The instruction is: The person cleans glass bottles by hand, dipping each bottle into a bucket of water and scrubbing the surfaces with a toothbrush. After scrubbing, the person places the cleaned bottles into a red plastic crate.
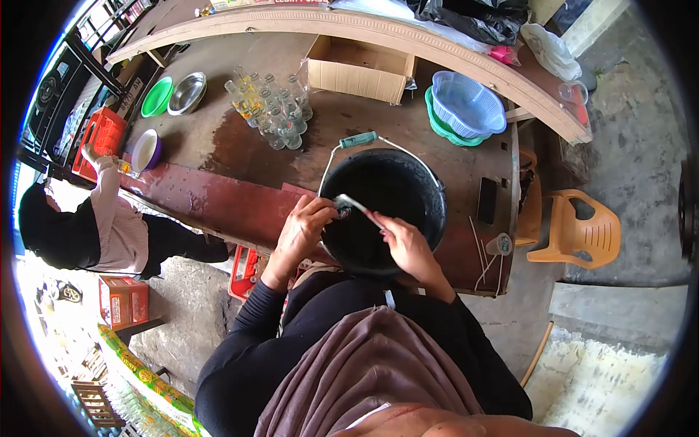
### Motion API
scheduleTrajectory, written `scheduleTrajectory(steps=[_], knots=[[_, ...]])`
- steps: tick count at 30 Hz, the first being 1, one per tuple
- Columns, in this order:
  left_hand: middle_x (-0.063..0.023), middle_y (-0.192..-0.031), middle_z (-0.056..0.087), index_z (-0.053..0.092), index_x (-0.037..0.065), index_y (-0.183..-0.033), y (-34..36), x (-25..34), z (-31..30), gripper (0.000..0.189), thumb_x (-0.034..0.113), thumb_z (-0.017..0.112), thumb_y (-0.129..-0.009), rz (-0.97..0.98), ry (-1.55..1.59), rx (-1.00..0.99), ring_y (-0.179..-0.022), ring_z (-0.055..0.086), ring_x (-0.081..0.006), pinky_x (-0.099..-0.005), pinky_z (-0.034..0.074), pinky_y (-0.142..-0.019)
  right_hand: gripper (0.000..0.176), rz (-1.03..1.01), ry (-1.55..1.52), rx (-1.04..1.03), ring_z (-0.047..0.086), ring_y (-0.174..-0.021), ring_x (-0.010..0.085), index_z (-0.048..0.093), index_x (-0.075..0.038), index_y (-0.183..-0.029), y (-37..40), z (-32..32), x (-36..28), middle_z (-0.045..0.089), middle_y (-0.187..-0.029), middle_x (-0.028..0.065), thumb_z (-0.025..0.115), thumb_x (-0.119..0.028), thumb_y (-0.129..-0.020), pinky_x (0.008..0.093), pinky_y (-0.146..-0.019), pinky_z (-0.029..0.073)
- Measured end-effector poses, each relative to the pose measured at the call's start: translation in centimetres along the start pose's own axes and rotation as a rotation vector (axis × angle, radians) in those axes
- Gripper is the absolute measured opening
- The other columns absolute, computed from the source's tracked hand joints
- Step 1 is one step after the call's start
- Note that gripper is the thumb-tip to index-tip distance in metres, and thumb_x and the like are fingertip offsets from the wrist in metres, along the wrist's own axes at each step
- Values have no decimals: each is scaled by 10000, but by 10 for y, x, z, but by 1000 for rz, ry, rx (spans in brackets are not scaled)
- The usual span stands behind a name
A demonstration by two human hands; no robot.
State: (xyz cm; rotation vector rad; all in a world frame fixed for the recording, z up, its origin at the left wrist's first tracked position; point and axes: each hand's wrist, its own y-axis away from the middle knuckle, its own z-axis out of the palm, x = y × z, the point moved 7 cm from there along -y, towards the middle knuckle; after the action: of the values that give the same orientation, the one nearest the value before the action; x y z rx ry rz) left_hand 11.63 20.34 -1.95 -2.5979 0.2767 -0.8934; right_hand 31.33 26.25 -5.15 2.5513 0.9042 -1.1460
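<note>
Over the left part of a black bucket (pixel 440 211), my left hand (pixel 304 224) is closed around what looks like a glass bottle (pixel 344 212), mostly covered by the fingers. My right hand (pixel 408 247) grips a slim, pale brush (pixel 354 202), its head up against the bottle. The bucket's wire handle carries a green grip (pixel 359 138) and leans toward the far side. Inside the bucket it is dark, and its contents cannot be made out. Beyond the bucket, several clear glass bottles (pixel 277 116) stand grouped on the wet wooden table (pixel 349 120).
An open cardboard box (pixel 357 79) and stacked blue and green basins (pixel 466 105) sit at the back. A phone (pixel 487 201), sticks and a plastic cup (pixel 499 245) lie right. Bowls (pixel 188 93) stand left, where another person (pixel 95 218) reaches toward a red crate (pixel 98 142). Orange chairs (pixel 579 229) stand right.
</note>
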Motion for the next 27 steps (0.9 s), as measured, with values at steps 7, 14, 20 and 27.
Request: scheduleTrajectory(steps=[7, 14, 20, 27], knots=[[-57, -1040, 655, 675, 56, -918, -17, 6, 3, 188, -25, 652, -750, 119, -18, -88, -928, 590, -275, -369, 518, -820, 350, 24, -46, 11, 658, -834, 375, 622, -125, -1255, -8, 1, 14, 650, -912, 169, 534, -82, -920, 458, -705, 534], [-102, -926, 646, 650, 39, -934, -43, -15, 23, 212, 106, 758, -765, -48, 84, -12, -783, 644, -289, -393, 527, -704, 350, 127, 262, 41, 669, -809, 395, 615, -106, -1262, -10, -3, 39, 653, -966, 191, 532, -89, -923, 479, -707, 540], [-132, -817, 642, 653, 35, -879, -67, -25, 49, 272, 278, 754, -811, -179, -43, -44, -725, 663, -322, -399, 515, -639, 297, 183, 409, 90, 669, -770, 375, 632, -82, -1207, -4, -15, 33, 647, -946, 172, 530, -104, -928, 467, -677, 536], [-152, -611, 635, 673, 64, -733, -99, -33, 58, 362, 416, 722, -804, -214, -302, -104, -611, 655, -349, -433, 514, -572, 268, -65, 249, 122, 644, -728, 291, 698, -158, -1080, 13, -49, -18, 608, -852, 72, 577, -42, -870, 408, -635, 513]])
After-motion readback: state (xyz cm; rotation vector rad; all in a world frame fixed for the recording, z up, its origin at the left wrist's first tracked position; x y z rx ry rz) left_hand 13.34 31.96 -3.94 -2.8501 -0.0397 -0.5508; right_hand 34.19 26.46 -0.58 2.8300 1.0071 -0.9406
